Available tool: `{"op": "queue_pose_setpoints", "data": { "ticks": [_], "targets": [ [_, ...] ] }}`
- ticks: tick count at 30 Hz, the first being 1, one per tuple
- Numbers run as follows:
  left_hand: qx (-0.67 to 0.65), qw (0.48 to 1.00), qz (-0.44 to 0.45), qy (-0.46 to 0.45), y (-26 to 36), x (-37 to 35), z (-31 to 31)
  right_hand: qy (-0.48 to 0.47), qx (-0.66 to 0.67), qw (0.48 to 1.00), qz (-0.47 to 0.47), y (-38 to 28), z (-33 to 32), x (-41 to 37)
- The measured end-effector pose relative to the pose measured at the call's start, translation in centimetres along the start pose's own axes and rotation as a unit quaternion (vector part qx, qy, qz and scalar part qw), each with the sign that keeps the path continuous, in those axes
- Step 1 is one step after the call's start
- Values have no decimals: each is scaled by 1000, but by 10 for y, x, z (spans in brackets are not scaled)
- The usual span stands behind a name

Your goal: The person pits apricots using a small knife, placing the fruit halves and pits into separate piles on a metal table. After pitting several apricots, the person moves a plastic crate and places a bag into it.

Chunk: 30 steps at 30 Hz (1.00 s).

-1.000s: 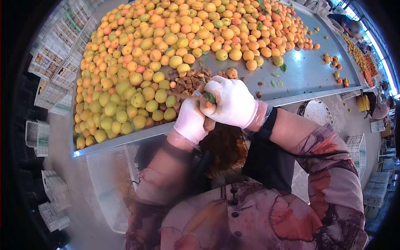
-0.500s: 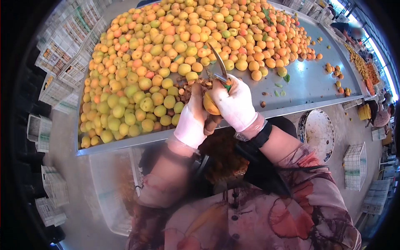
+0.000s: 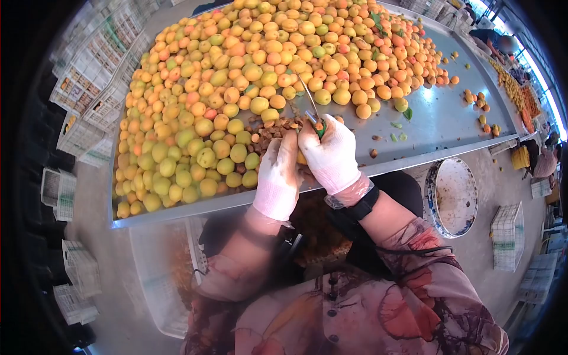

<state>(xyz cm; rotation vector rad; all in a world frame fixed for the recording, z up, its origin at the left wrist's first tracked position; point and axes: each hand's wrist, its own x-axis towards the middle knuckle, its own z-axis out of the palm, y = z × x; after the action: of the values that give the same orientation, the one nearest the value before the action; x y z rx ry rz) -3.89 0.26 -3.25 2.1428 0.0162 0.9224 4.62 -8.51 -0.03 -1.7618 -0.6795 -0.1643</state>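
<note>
Gripping a knife (image 3: 310,105) by its green handle, the gloved fingers (image 3: 319,141) of the right hand (image 3: 330,157) are seen clenched, and the thin blade is pointed up and away over the fruit. An apricot (image 3: 302,158) is pinched between the two hands at the near edge of the table, and only a yellow sliver of it is shown. It is grasped by the left hand (image 3: 278,174), whose white-gloved fingers are curled round it, pressed against the right hand. Just beyond the fingertips a small brown heap of pits (image 3: 267,129) is laid on the metal table (image 3: 438,112). Further out, the left and far parts of the table are covered by a large heap of apricots (image 3: 236,71), greener to the left and more orange to the right; a few loose fruits and leaves are scattered over the bare metal on the right. A round basin (image 3: 452,195) is set on the floor to the right, below the table edge. White crates (image 3: 83,94) are stacked along the left. At the far right another person (image 3: 500,41) is seen beside a second table.
</note>
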Motion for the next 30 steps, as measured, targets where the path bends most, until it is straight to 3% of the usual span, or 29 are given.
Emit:
{"op": "queue_pose_setpoints", "data": {
  "ticks": [4, 5, 6, 7, 8, 9, 10, 12, 13, 15, 16, 19, 20, 21, 22, 23, 26, 28, 30],
  "targets": [
    [95, 995, 25, -3, 12, 9, -1, 16, 60, 994, 93, 12, 3, 2],
    [-60, 989, -134, -5, 14, 11, 2, 27, 89, 988, 126, 13, 3, 2],
    [-212, 934, -288, -7, 18, 12, 6, 29, 90, 987, 126, 17, 1, 4],
    [-296, 908, -295, 23, 32, 14, 10, 18, 179, 970, 162, 22, -2, 7],
    [-249, 933, -258, 14, 28, 13, 12, 6, 267, 943, 196, 25, -5, 9],
    [-202, 955, -220, 4, 23, 11, 14, 8, 269, 943, 196, 27, -9, 11],
    [-201, 955, -218, 3, 25, 14, 10, 14, 306, 917, 253, 26, -14, 14],
    [-369, 872, -297, -120, 35, 24, -6, 15, 353, 878, 323, 20, -26, 19],
    [-332, 878, -280, -199, 33, 26, -16, 18, 355, 877, 322, 20, -35, 18],
    [-251, 851, -241, -393, 24, 33, -35, -117, 196, 941, 249, 23, -52, 17],
    [-267, 854, -308, -323, 27, 31, -34, -74, -9, 997, -8, 33, -44, 17],
    [-206, 942, -247, -97, 18, 31, -15, -111, 26, 993, -15, 43, -44, 11],
    [-267, 919, -273, -105, 21, 32, -12, -113, 31, 993, -13, 37, -43, 10],
    [-325, 891, -295, -112, 23, 33, -10, -131, 130, 974, 128, 27, -42, 11],
    [-350, 877, -312, -103, 23, 32, -5, -146, 224, 926, 265, 22, -38, 10],
    [-348, 866, -350, -84, 24, 30, -2, -83, 386, 872, 289, 18, -26, 9],
    [-373, 869, -321, -61, 22, 29, -2, -75, 417, 852, 307, 20, -23, 11],
    [-287, 922, -261, -17, 18, 30, -4, -82, 321, 918, 216, 24, -30, 15],
    [-253, 938, -237, -5, 7, 27, -3, -103, 317, 918, 215, 11, -42, 20]
  ]
}}
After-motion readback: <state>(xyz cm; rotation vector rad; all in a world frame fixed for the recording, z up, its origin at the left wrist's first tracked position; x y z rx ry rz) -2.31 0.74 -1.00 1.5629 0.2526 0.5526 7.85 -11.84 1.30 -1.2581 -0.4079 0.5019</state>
